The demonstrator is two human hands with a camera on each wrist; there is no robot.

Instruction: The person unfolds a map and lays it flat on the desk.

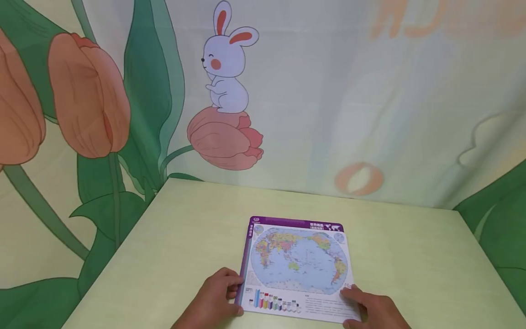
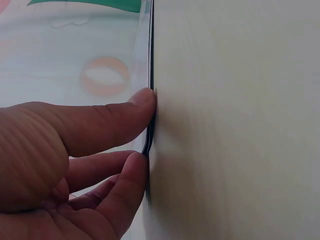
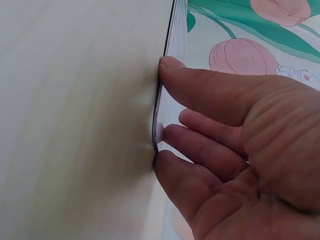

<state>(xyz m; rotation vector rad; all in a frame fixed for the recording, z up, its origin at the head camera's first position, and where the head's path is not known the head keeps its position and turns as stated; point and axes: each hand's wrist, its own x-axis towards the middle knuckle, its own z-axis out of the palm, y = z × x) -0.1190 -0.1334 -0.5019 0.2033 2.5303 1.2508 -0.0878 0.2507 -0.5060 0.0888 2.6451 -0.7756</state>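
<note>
A thin world map board [image 1: 300, 260] lies flat on the table, its purple header at the far edge and a bar chart along the near side. My left hand [image 1: 218, 297] holds its near left corner, fingertips along the left edge and thumb close by the corner. At the near right corner my right hand [image 1: 374, 308] holds it too, with a finger over the right margin and the thumb at the near edge. Both wrist views show the board edge-on as a thin dark line, with the left thumb [image 2: 142, 100] and right thumb [image 3: 172, 65] against it.
The pale yellow table [image 1: 185, 219] extends around the board on both sides. Behind it hangs a printed curtain [image 1: 308, 91] with orange tulips [image 1: 88, 100], green leaves and a white rabbit [image 1: 226, 68]. The table's back edge meets the curtain.
</note>
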